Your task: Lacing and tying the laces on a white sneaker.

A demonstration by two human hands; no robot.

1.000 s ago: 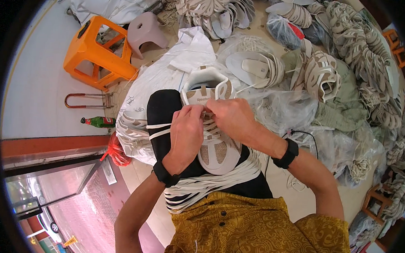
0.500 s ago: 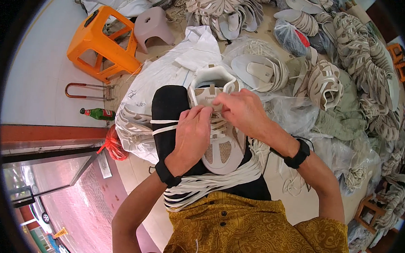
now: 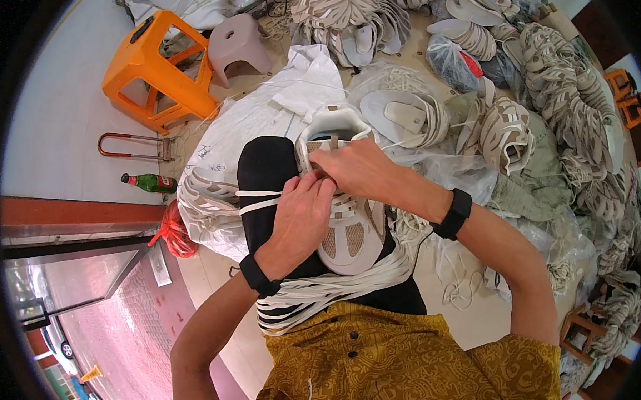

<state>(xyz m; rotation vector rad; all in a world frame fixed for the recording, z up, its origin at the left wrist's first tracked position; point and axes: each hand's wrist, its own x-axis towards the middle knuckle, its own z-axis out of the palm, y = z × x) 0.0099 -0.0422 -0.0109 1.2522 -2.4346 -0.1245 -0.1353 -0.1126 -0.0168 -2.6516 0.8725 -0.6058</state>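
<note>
A beige and white sneaker (image 3: 348, 245) rests on my black-covered lap, its toe toward me and its collar away. My left hand (image 3: 302, 212) is closed against the left side of its lacing area, fingertips bent over the edge. Two strands of white shoelace (image 3: 258, 194) stick out to the left from under that hand. My right hand (image 3: 357, 170) reaches across the tongue with fingers pinched, touching the left hand's fingertips at the upper eyelets. What the pinch holds is hidden. A bundle of loose white laces (image 3: 331, 292) lies across my lap.
A white woven sack (image 3: 227, 135) spreads beyond my legs. Stacked shoe uppers (image 3: 404, 116) and another sneaker upper (image 3: 507, 135) lie at the right. An orange stool (image 3: 158, 71), a small mauve stool (image 3: 239, 43), a green bottle (image 3: 152, 183) and a red bag (image 3: 178, 231) stand left.
My right hand has moved left and slightly down across the tongue, closing in on my left fingertips. My left hand stays nearly in place on the sneaker.
</note>
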